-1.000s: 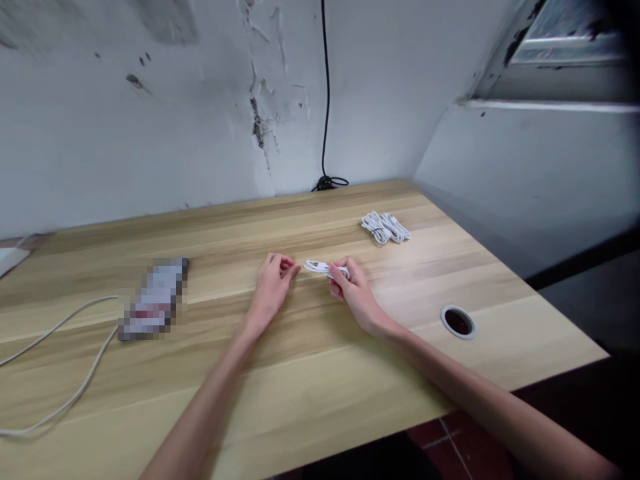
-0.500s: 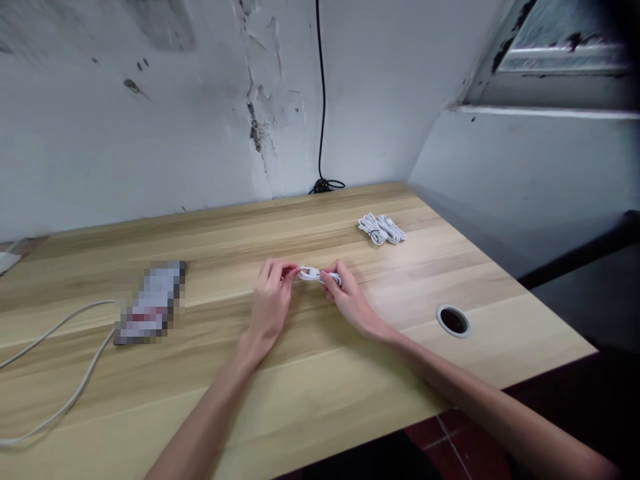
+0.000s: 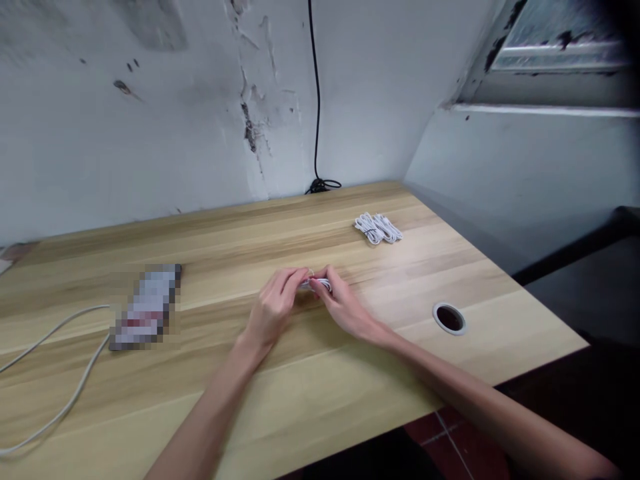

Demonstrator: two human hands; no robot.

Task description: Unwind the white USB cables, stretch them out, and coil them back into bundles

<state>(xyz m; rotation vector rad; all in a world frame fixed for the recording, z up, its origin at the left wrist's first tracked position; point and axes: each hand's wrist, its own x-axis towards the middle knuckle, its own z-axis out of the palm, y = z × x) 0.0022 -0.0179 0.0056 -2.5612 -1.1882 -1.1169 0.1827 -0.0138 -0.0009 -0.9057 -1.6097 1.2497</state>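
A coiled white cable (image 3: 324, 284) is held between my two hands, just above the middle of the wooden table (image 3: 260, 413). My left hand (image 3: 276, 303) is closed on the coil's left end, its fingers covering much of it. My right hand (image 3: 343, 303) pinches the right part, where a few loops show beyond the thumb. The fingertips of both hands nearly meet, so the middle of the cable is mostly hidden. Farther back to the right lie two bundled white cables (image 3: 379, 229), side by side.
On the left lies a blurred-out flat object (image 3: 147, 307), with a white cord (image 3: 75, 393) looping beside it. A round cable hole (image 3: 449, 319) opens near the right edge. A black cable (image 3: 317, 100) hangs down the wall to a small coil at the table's back.
My left hand has moved right, closer to my right hand, and now covers more of the coiled cable. The whole view has shifted slightly.
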